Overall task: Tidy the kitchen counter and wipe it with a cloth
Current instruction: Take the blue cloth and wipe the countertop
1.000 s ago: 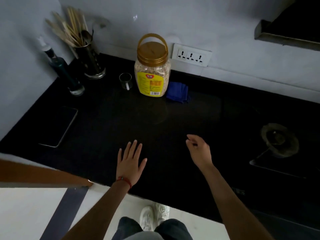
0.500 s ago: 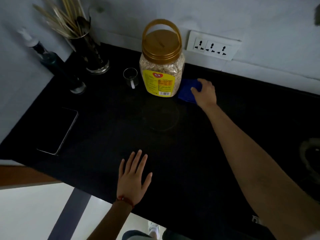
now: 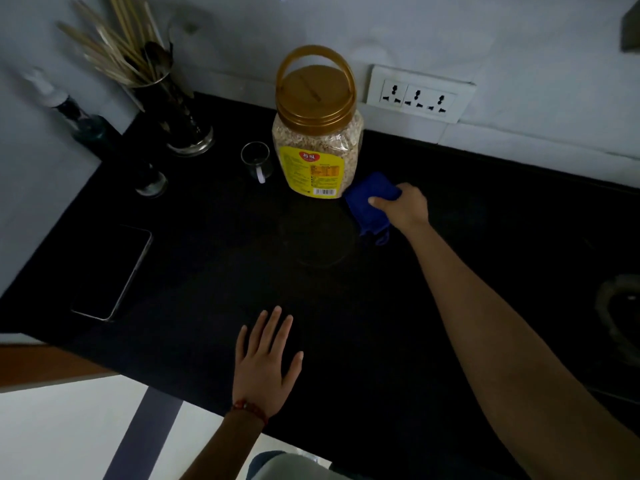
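**Cloth gripped beside the oat jar**

While spread wide across most of the view, black counter (image 3: 346,323), dark and glossy, bounded by a pale wall from nine o'clock round to two. Next in size, right forearm, reaching from five o'clock up toward the centre. Oat jar (image 3: 317,147) with a gold lid and raised handle, upright at twelve o'clock, yellow label facing the camera. Utensil holder (image 3: 180,123) crammed with wooden sticks and spoons at eleven o'clock, against the wall. Dark phone (image 3: 112,271) flat at nine o'clock, near the counter's left edge. White socket strip (image 3: 417,95) on the wall at one o'clock. Dark bottle (image 3: 114,150) with a pale cap at ten o'clock, left of the holder. Left hand (image 3: 265,362) flat at six o'clock, palm down, fingers straight and slightly splayed, pressed on bare counter, a red thread at the wrist. Right hand (image 3: 403,206) just past centre toward one o'clock, thumb and fingers curled round the blue cloth (image 3: 369,207). Cloth bunched, projecting from the grip toward nine o'clock, its loose end hanging toward six o'clock onto the counter, its top edge just beside the jar's base; touching or not, cannot tell. Small glass cup (image 3: 257,162) just left of the jar.
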The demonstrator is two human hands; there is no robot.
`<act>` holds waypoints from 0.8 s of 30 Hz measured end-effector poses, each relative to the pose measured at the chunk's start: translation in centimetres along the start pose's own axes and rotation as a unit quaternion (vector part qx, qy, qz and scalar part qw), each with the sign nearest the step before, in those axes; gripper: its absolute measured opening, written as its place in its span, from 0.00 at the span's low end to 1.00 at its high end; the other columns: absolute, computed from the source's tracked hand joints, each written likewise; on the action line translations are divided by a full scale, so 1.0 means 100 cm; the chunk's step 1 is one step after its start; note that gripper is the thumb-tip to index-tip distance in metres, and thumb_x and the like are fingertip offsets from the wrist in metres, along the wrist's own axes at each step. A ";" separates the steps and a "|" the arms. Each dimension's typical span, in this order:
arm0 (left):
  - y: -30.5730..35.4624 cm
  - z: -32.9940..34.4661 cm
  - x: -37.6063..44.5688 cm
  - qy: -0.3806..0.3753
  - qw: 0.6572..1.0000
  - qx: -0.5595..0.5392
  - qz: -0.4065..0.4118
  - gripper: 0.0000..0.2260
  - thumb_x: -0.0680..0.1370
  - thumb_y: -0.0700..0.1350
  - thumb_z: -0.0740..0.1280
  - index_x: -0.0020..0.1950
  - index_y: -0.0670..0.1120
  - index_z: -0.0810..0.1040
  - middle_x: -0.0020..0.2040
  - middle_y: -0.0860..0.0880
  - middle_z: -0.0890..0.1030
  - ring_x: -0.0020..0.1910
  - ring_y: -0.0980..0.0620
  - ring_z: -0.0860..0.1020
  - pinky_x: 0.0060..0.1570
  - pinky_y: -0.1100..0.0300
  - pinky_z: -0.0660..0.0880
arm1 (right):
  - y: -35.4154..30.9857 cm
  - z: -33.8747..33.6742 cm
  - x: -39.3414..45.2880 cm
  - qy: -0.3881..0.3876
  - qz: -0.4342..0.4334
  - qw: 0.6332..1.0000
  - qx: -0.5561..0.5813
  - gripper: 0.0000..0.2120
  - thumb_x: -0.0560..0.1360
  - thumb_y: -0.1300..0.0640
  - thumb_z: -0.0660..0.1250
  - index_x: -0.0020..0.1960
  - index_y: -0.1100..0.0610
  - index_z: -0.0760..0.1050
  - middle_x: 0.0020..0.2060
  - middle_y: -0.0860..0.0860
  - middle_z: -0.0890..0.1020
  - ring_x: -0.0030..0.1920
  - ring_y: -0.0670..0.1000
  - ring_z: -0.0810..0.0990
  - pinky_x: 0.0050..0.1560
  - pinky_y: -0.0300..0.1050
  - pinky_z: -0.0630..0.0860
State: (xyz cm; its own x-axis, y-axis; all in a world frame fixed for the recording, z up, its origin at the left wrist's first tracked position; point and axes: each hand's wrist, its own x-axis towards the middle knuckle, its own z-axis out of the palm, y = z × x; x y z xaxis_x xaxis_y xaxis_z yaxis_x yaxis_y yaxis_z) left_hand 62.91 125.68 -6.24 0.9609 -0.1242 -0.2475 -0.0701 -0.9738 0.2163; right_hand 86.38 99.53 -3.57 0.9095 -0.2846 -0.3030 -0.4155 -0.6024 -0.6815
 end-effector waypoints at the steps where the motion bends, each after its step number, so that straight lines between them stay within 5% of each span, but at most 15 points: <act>1: 0.000 0.000 0.000 0.002 1.000 0.002 0.000 0.28 0.77 0.62 0.40 0.70 0.51 0.63 0.71 0.48 0.69 0.71 0.51 0.58 0.70 0.52 0.47 | 0.001 0.001 -0.011 0.017 0.002 1.000 0.017 0.25 0.66 0.48 0.73 0.57 0.62 0.75 0.56 0.61 0.78 0.55 0.58 0.77 0.55 0.50 0.75; 10: -0.001 0.001 -0.002 0.024 1.000 -0.004 0.015 0.28 0.77 0.62 0.44 0.70 0.50 0.64 0.71 0.46 0.69 0.71 0.46 0.63 0.70 0.44 0.58 | 0.016 -0.003 -0.144 0.141 0.077 0.977 0.144 0.23 0.70 0.52 0.71 0.61 0.58 0.71 0.50 0.49 0.77 0.48 0.45 0.74 0.46 0.39 0.72; 17: -0.003 -0.001 -0.006 0.021 0.999 -0.017 0.047 0.27 0.75 0.58 0.51 0.68 0.45 0.68 0.72 0.42 0.67 0.72 0.42 0.63 0.70 0.40 0.56 | 0.061 -0.030 -0.262 0.236 0.144 0.941 0.197 0.19 0.68 0.51 0.73 0.56 0.55 0.74 0.43 0.46 0.77 0.44 0.47 0.76 0.46 0.43 0.74; 24: 0.004 0.005 -0.018 0.044 0.989 -0.062 0.127 0.19 0.74 0.42 0.67 0.63 0.38 0.73 0.68 0.35 0.69 0.70 0.35 0.65 0.66 0.35 0.61 | 0.131 -0.051 -0.408 0.375 0.219 0.853 0.289 0.13 0.68 0.58 0.73 0.50 0.56 0.74 0.37 0.48 0.78 0.37 0.47 0.76 0.30 0.28 0.72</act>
State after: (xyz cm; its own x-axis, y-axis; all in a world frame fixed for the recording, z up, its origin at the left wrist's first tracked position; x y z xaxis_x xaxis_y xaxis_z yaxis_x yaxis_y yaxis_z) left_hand 61.02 125.46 -6.16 0.9364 -0.3394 -0.0888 -0.2839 -0.8819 0.3763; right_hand 43.74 99.45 3.22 0.3148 -0.9158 -0.2495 -0.4415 0.0914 -0.8926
